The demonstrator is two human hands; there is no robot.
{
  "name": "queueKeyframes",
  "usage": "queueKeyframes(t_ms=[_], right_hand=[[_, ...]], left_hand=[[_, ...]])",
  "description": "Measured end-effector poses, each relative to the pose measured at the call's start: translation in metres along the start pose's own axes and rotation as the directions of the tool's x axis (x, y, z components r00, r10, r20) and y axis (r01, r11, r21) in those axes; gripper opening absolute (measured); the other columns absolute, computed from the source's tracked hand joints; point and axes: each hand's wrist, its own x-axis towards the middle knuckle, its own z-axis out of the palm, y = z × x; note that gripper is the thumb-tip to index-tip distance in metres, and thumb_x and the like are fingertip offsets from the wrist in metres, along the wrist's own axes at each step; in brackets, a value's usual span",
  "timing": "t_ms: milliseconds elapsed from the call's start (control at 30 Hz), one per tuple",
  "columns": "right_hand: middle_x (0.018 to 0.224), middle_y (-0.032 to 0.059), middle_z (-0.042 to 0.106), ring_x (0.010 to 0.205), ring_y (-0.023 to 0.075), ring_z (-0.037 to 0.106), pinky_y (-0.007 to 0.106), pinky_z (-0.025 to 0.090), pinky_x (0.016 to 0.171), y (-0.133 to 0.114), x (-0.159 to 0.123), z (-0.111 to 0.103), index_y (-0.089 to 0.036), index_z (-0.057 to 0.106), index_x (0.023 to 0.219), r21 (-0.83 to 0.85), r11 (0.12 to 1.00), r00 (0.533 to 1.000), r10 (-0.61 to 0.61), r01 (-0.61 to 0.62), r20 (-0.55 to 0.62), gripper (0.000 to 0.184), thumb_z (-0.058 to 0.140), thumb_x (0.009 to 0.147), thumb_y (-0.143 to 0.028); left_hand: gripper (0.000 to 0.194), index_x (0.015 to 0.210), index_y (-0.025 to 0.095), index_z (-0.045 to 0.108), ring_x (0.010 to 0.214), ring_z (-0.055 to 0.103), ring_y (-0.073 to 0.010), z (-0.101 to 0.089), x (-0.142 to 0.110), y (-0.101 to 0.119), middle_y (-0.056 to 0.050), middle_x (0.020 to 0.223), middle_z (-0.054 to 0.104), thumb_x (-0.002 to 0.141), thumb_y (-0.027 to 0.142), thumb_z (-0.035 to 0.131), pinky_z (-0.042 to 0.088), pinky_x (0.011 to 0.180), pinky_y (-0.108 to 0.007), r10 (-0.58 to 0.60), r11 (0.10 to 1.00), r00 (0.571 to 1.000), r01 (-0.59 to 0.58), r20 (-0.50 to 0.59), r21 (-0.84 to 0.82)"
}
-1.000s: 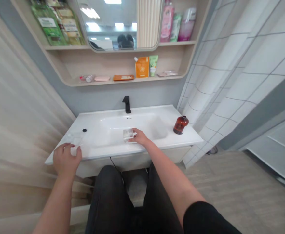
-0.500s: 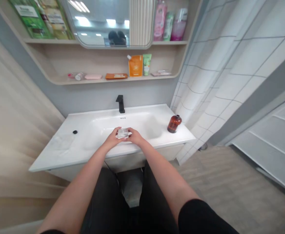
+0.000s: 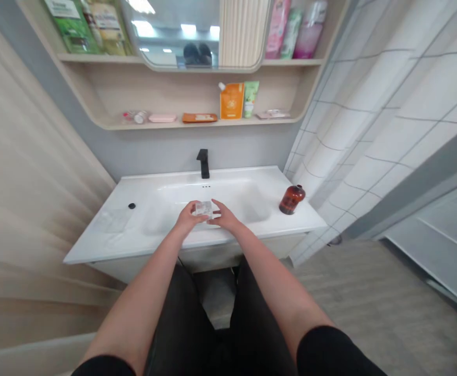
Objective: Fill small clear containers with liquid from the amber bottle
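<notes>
White washbasin [image 3: 95, 245], black faucet [image 3: 203, 163], hands [image 3: 189, 218] around a clear block [image 3: 204, 209]

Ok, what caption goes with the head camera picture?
Left hand and right hand hold a clear block over a white sink.

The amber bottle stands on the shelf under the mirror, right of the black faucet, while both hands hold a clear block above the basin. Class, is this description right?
No: the amber bottle stands on the white sink top, not on the shelf, as the head view shows. The rest holds: it is right of the black faucet, and the left hand and right hand hold the clear block above the basin.
</notes>
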Motion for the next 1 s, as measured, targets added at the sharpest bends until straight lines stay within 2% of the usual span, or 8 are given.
queueKeyframes(t_ms=[133, 233, 367, 433, 500, 567, 733, 1000], right_hand=[[0.157, 0.0142, 0.059, 0.124, 0.0313, 0.069, 0.045, 0.065, 0.095, -0.012, -0.009, -0.006, -0.027, 0.066, 0.141, -0.099, 0.994, 0.956, -0.071, 0.044, -0.284, 0.066, 0.084, 0.078, -0.029], [0.137, 0.015, 0.07, 0.114, 0.0292, 0.071, 0.045, 0.063, 0.095, -0.024, -0.032, -0.033, -0.023, 0.067, 0.129, -0.247, 0.964, 0.838, -0.215, 0.1, -0.502, 0.044, 0.073, 0.089, -0.037], [0.121, 0.0139, 0.068, 0.112, 0.0303, 0.067, 0.05, 0.059, 0.099, -0.029, -0.082, -0.108, -0.02, 0.064, 0.128, -0.53, 0.846, 0.539, -0.472, 0.054, -0.698, 0.047, 0.071, 0.093, -0.05], [0.127, 0.0158, 0.064, 0.118, 0.0331, 0.064, 0.056, 0.056, 0.105, -0.025, -0.102, -0.153, -0.019, 0.058, 0.136, -0.596, 0.799, 0.353, -0.538, -0.074, -0.765, 0.062, 0.075, 0.09, -0.056], [0.142, 0.0195, 0.057, 0.129, 0.0369, 0.059, 0.061, 0.053, 0.11, -0.017, -0.113, -0.195, -0.018, 0.049, 0.149, -0.574, 0.802, 0.243, -0.531, -0.168, -0.812, 0.086, 0.081, 0.083, -0.063], [0.154, 0.0233, 0.049, 0.139, 0.0396, 0.055, 0.063, 0.048, 0.119, -0.008, -0.114, -0.228, -0.016, 0.039, 0.159, -0.527, 0.831, 0.269, -0.473, -0.181, -0.839, 0.109, 0.086, 0.074, -0.068], [0.166, 0.0277, 0.042, 0.15, 0.0416, 0.05, 0.055, 0.042, 0.126, 0.005, -0.092, -0.261, -0.015, 0.02, 0.169, -0.328, 0.921, 0.565, -0.159, -0.212, -0.81, 0.142, 0.094, 0.057, -0.062], [0.119, 0.0144, 0.076, 0.107, 0.0376, 0.073, 0.053, 0.056, 0.101, 0.0, -0.065, -0.24, -0.022, 0.06, 0.129, -0.355, 0.878, 0.68, -0.047, -0.321, -0.731, 0.09, 0.094, 0.054, -0.058]], left_hand=[[0.077, 0.124, 0.022, 0.065, 0.115, 0.072, -0.0272, -0.002, 0.002, -0.003, -0.009, 0.123, 0.074, 0.058, 0.043, 0.097, 0.058, 0.103, -0.044, 0.002, 0.999, 0.998, -0.005, -0.063, -0.046], [0.084, 0.131, 0.023, 0.064, 0.117, 0.071, -0.028, -0.002, 0.003, -0.006, -0.009, 0.124, 0.074, 0.057, 0.041, 0.098, 0.056, 0.106, -0.046, -0.001, 0.998, 0.996, -0.005, -0.092, -0.062], [0.091, 0.135, 0.023, 0.062, 0.119, 0.071, -0.029, -0.001, 0.005, -0.008, -0.011, 0.126, 0.074, 0.054, 0.042, 0.1, 0.055, 0.107, -0.047, 0.005, 0.999, 0.991, -0.011, -0.13, -0.043], [0.086, 0.13, 0.021, 0.063, 0.115, 0.072, -0.0285, 0.0, 0.005, -0.008, -0.011, 0.123, 0.074, 0.056, 0.046, 0.099, 0.056, 0.106, -0.046, 0.007, 1.0, 0.992, -0.009, -0.123, -0.018], [0.079, 0.124, 0.021, 0.065, 0.111, 0.073, -0.0275, 0.0, 0.005, -0.007, -0.009, 0.119, 0.075, 0.058, 0.049, 0.098, 0.056, 0.104, -0.046, 0.013, 1.0, 0.994, -0.014, -0.11, -0.01], [0.076, 0.119, 0.021, 0.066, 0.108, 0.072, -0.0269, -0.001, 0.005, -0.007, -0.007, 0.114, 0.075, 0.056, 0.046, 0.1, 0.056, 0.103, -0.045, 0.023, 0.999, 0.993, -0.026, -0.12, -0.024], [0.077, 0.116, 0.024, 0.068, 0.104, 0.072, -0.0266, -0.001, 0.005, -0.006, -0.003, 0.106, 0.074, 0.049, 0.041, 0.102, 0.058, 0.095, -0.041, 0.005, 0.994, 0.989, -0.02, -0.148, -0.104], [0.076, 0.116, 0.024, 0.069, 0.105, 0.071, -0.0277, -0.001, 0.001, 0.001, -0.003, 0.105, 0.073, 0.048, 0.037, 0.101, 0.057, 0.092, -0.04, -0.003, 0.996, 0.984, -0.013, -0.179, -0.091]])
